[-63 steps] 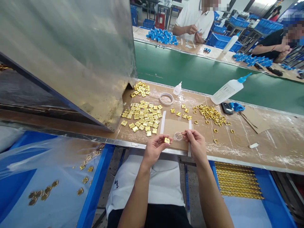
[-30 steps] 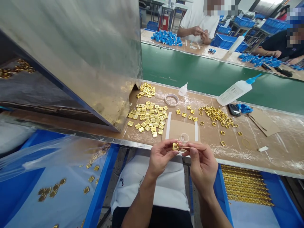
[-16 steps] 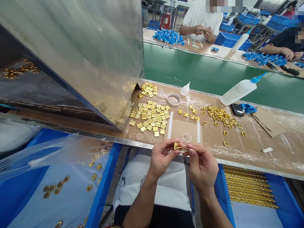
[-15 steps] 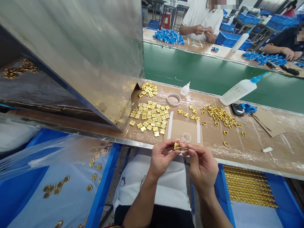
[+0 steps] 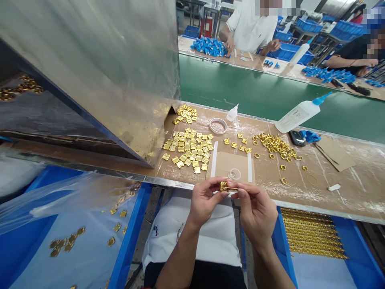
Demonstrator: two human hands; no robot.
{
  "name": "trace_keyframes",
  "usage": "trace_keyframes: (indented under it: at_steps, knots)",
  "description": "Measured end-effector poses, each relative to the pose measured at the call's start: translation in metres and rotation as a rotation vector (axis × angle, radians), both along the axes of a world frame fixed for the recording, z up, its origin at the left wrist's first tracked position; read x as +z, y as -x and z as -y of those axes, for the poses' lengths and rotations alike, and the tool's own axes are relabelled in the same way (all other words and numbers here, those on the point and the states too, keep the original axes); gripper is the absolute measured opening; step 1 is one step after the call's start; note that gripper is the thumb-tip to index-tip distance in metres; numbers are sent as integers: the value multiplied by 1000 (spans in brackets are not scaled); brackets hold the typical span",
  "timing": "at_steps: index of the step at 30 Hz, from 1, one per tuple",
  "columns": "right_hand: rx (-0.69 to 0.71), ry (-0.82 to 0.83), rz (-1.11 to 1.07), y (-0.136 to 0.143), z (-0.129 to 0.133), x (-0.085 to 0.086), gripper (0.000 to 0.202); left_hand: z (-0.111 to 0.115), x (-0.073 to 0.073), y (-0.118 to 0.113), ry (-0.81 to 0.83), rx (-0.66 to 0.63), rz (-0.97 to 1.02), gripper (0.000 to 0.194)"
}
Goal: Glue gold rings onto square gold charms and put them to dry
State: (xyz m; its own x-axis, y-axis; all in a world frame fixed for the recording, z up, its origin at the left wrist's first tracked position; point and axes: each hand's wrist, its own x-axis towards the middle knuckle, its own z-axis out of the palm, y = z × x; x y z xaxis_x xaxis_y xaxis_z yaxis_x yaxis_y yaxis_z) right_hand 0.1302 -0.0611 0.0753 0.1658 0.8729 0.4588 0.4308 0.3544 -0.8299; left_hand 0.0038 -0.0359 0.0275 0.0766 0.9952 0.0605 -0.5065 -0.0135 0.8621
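1. Currently, the left hand (image 5: 203, 202) pinches a gold piece (image 5: 223, 186) narrowly between thumb and fingertips, at the near edge of the bench (image 5: 313, 196)
2. The right hand (image 5: 257, 210) grips a thin stick (image 5: 232, 188) between thumb and fingers, its tip at the piece; whether they touch is too small to tell
3. The piece is thus between both hands, in front of a card pad (image 5: 230, 160) flanked by white strips (image 5: 214, 156)
4. A clear disc (image 5: 234, 174) lies on the pad
5. Gold squares (image 5: 191, 147) spread left of the pad, gold rings (image 5: 278, 146) right of it
6. Behind are a tape roll (image 5: 218, 132), a small bottle (image 5: 232, 113) and, farther right, a large bottle (image 5: 296, 116)
7. Below the bench at right, a blue bin (image 5: 361, 245) holds rows of gold strips (image 5: 314, 235)
8. Across the green belt (image 5: 228, 82), a person in white (image 5: 252, 28) has a hand beside a blue pile (image 5: 209, 46)
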Motion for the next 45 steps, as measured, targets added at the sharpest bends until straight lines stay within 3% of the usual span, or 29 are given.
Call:
trace_keyframes:
  at_steps: [20, 45]
  knots:
    - [5, 11, -109, 0, -2, 2, 12, -1, -1, -2, -30, 30, 7, 31]
    - [26, -44, -39, -2, -2, -1, 8, -1, 1, -3, -72, 20, 64, 25]
